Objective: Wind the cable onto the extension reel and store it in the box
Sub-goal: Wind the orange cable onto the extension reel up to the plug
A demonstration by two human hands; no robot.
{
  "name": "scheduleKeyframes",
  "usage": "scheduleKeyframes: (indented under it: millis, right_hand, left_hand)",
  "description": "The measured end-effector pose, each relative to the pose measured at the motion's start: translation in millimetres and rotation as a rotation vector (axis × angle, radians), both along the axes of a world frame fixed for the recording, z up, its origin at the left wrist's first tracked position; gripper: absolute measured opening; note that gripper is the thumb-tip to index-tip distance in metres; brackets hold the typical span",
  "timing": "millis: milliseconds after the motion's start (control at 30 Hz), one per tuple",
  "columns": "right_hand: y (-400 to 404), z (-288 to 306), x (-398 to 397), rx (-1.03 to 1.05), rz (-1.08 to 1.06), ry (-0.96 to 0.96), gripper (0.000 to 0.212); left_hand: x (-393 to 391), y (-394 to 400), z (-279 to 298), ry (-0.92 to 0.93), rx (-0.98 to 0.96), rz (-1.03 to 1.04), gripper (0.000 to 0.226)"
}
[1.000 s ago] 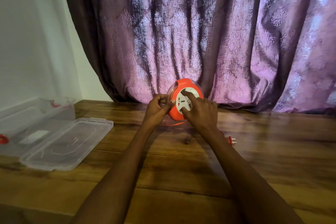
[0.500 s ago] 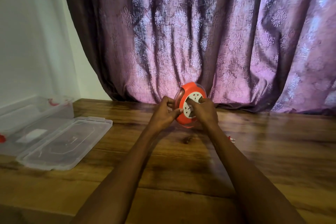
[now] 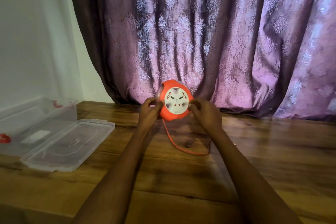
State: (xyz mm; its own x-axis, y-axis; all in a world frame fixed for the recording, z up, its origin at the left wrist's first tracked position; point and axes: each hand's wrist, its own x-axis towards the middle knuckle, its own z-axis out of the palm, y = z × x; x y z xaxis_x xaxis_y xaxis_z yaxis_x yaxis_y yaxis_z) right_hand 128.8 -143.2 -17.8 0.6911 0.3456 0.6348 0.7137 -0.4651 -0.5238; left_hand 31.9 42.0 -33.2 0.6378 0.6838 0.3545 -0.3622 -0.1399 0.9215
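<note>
Orange reel: round plastic extension reel (image 3: 175, 103) with a smooth orange shell and a white circular socket face turned toward the camera, held upright just above the worktop, in front of the curtain.
Cable: thin flat orange cable (image 3: 170, 138) hanging from the underside of the reel, curving down onto the wood and running right in a loose arc; its far end passes behind the right forearm and is hidden.
Left hand: left hand (image 3: 148, 110) at the left edge of the reel, fingers curled, grip closed on the rim.
Right hand: right hand (image 3: 207, 112) at the right edge of the reel, fingertips curled, grip closed on that side.
Box: clear plastic box (image 3: 39, 112), rectangular, at the far left of the worktop, well apart from the reel, with red clasps at its ends.
Lid: transparent flat lid (image 3: 69, 144), rounded corners, lying just beside the box on the near side.
Worktop: glossy wood-grain worktop (image 3: 272, 160), brown with darker streaks.
Curtain: purple curtain (image 3: 218, 32), woven with a damask motif, hanging in deep folds.
Wall: plain white wall (image 3: 31, 32) at left.
</note>
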Motion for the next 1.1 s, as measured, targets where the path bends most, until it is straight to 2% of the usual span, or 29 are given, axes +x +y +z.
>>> scheduleKeyframes:
  millis: [67, 133, 267, 367, 467, 567, 633, 733, 867, 900, 933, 1000, 1033, 1100]
  right_hand:
    - [-1.3, -4.4, -2.4, -0.174, 0.047, -0.354, 0.022]
    - [-0.7, -2.8, -8.3, -0.252, 0.159, -0.503, 0.029]
    - [0.1, -1.2, -7.6, -0.392, 0.186, -0.583, 0.044]
    - [0.3, -4.0, -9.0, -0.514, 0.184, -0.603, 0.039]
    - [-0.4, -5.3, -13.0, -0.599, 0.076, -0.607, 0.045]
    - [1.2, -6.6, -12.3, -0.55, -0.053, -0.595, 0.045]
    - [-0.2, -5.2, -13.5, -0.443, -0.119, -0.429, 0.057]
    - [2.1, 0.2, -22.3, -0.181, -0.143, 0.072, 0.062]
    - [10.6, 1.1, -21.3, 0.479, 0.108, 0.858, 0.042]
    - [10.2, 1.3, -20.6, 0.55, 0.149, 0.966, 0.043]
    - [9.9, 0.5, -19.1, 0.558, 0.152, 1.0, 0.045]
    - [6.5, 1.3, -16.4, 0.532, 0.152, 0.923, 0.047]
    - [5.7, 2.0, -14.4, 0.489, 0.167, 0.841, 0.044]
    - [3.9, 0.6, -11.4, 0.272, 0.125, 0.546, 0.039]
  left_hand:
    - [-3.0, 4.2, 5.2, 0.028, -0.035, 0.006, 0.023]
    - [-3.3, 5.3, 7.6, 0.035, -0.021, 0.01, 0.014]
    - [-3.8, 1.3, 10.6, 0.097, 0.098, -0.003, 0.008]
    - [-4.3, 0.0, 9.6, 0.151, 0.127, -0.052, 0.018]
    - [-5.9, -0.5, 8.1, 0.166, 0.139, -0.1, 0.02]
    - [-6.2, -7.3, 8.5, 0.126, 0.136, -0.132, 0.011]
    - [-4.9, -15.4, 6.8, 0.095, 0.154, -0.163, 0.017]
    - [-1.8, -28.1, 2.9, 0.096, 0.219, -0.193, 0.023]
    - [2.1, -36.3, -2.0, 0.079, 0.288, -0.176, 0.029]
    - [2.1, -38.0, -2.5, 0.076, 0.284, -0.172, 0.03]
    - [3.2, -38.4, -3.0, 0.068, 0.284, -0.153, 0.029]
    - [6.4, -35.4, -3.8, 0.044, 0.292, -0.082, 0.025]
    - [6.8, -32.2, -2.7, 0.032, 0.279, -0.037, 0.022]
    - [6.3, -24.8, 1.1, 0.021, 0.182, 0.02, 0.016]
